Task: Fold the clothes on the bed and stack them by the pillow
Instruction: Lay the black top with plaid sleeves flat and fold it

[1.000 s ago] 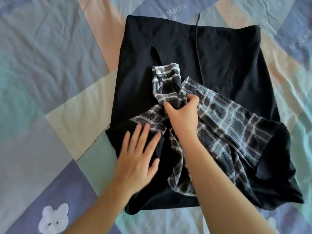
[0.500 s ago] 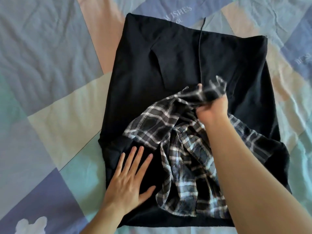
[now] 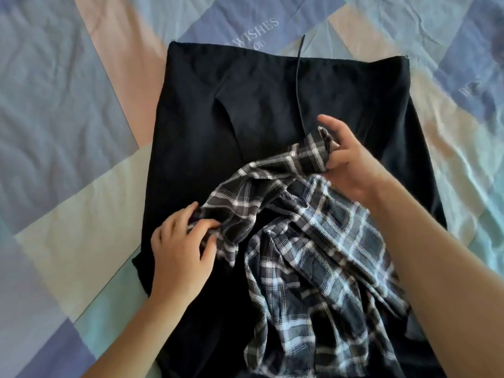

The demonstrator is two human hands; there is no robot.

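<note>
A black-and-white plaid shirt (image 3: pixel 313 255) lies crumpled on top of a black garment (image 3: pixel 218 132) that is spread flat on the bed. My right hand (image 3: pixel 351 165) grips one end of a bunched plaid part, raised over the middle of the black garment. My left hand (image 3: pixel 180 252) pinches the other end of that part near the black garment's left edge. The plaid fabric stretches between the two hands. A thin black cord (image 3: pixel 298 85) runs down the black garment from its far edge.
The bed is covered by a patchwork sheet (image 3: pixel 68 118) in blue, peach, cream and mint, with printed lettering near the top. No pillow is in view.
My left hand has left the black garment, where it lay flat, and taken hold of the plaid shirt. My right hand has moved the plaid end up and to the right.
</note>
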